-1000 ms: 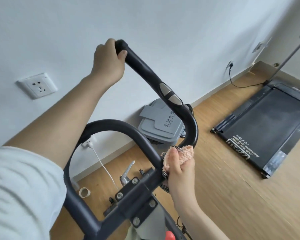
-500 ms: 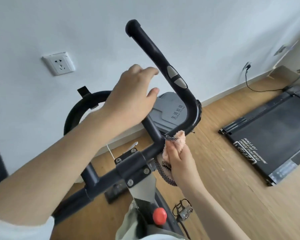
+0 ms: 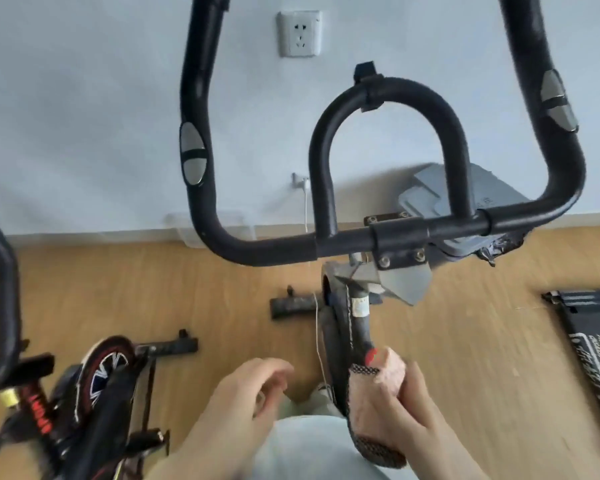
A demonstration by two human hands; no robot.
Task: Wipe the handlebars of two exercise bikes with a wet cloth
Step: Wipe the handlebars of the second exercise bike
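The black handlebars (image 3: 278,252) of the nearer exercise bike fill the upper half of the view, with two upright grips and a centre loop (image 3: 388,95). My right hand (image 3: 420,417) is low at the bottom right, below the bars, gripping a pink cloth with a dark mesh edge (image 3: 371,407). My left hand (image 3: 243,407) hovers beside it at bottom centre, fingers loosely curled, holding nothing. Neither hand touches the bars. A second exercise bike (image 3: 94,386) with a red-rimmed wheel stands at the lower left, its black handlebar (image 3: 4,306) at the left edge.
A white wall with a socket (image 3: 300,32) lies straight ahead. A grey lidded bin (image 3: 465,199) stands behind the bars. A black treadmill (image 3: 589,344) lies on the wooden floor at the right. A clear box (image 3: 187,226) sits by the skirting.
Both hands have come off the handlebars and dropped low toward my body, the right one still holding the cloth. The view has swung left and down, bringing the second bike into sight.
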